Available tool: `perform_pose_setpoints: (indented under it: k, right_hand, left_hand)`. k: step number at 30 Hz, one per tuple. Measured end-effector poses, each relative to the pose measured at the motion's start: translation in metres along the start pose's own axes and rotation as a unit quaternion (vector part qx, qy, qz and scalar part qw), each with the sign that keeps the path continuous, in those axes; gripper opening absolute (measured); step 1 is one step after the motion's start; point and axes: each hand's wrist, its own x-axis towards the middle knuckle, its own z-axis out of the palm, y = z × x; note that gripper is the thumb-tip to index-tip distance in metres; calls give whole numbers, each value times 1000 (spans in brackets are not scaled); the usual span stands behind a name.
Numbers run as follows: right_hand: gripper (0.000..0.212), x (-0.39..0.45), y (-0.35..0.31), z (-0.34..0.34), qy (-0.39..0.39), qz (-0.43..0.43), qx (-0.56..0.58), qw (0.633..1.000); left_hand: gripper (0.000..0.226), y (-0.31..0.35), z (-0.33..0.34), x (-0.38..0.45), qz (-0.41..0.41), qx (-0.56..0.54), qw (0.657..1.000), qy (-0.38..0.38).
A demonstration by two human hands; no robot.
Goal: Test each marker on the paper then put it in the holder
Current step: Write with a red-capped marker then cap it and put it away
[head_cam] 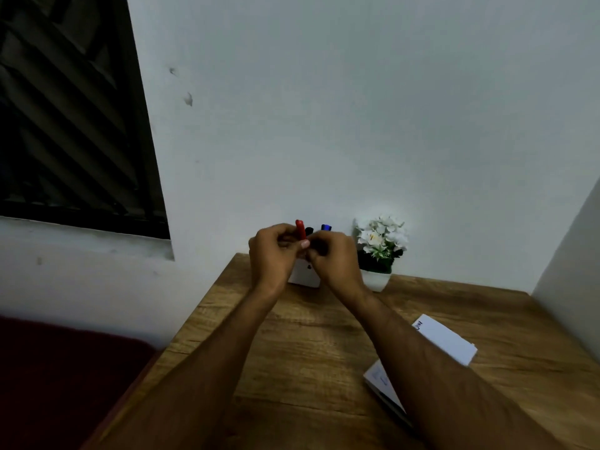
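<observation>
Only the head view to go on here. Both hands are up at the far end of the tabletop (292, 352), right over the white holder (305, 277), and they meet on a red marker (300, 229).

The left hand (276, 254) has its fingers curled round the marker's lower part, so that grip is grasping the marker. The marker's long axis stands nearly upright, red end poking up above the knuckles. The right hand (334, 258) is curled in tight against it from the right, touching or pinching near the middle; I honestly can't tell if it actually has the marker or a cap, the fingers hide it.

A black marker (309, 229) and a blue marker (326, 227) stick up just behind the hands, looks like they're already in the holder.

Key thing: the paper (444, 339) lies near and to the right, well apart from the hands, partly under the right forearm. So my guess is the right hand is nearer for any test scribble, while the holder sits directly below the grip. Small flower pot (378, 251) sits just right of the holder.
</observation>
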Motion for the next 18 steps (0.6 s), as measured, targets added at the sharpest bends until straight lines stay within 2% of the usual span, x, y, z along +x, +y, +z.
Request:
perform_pose_setpoints:
  k: [7,18]
  right_hand:
    - [13,39,8,24,-7,26,-8,1000]
    - [17,34,25,40,-3,32,-19,999]
  left_hand:
    - [22,-9,5,43,36,71,997,1]
    - [21,-34,20,51,-12,148,989,-26]
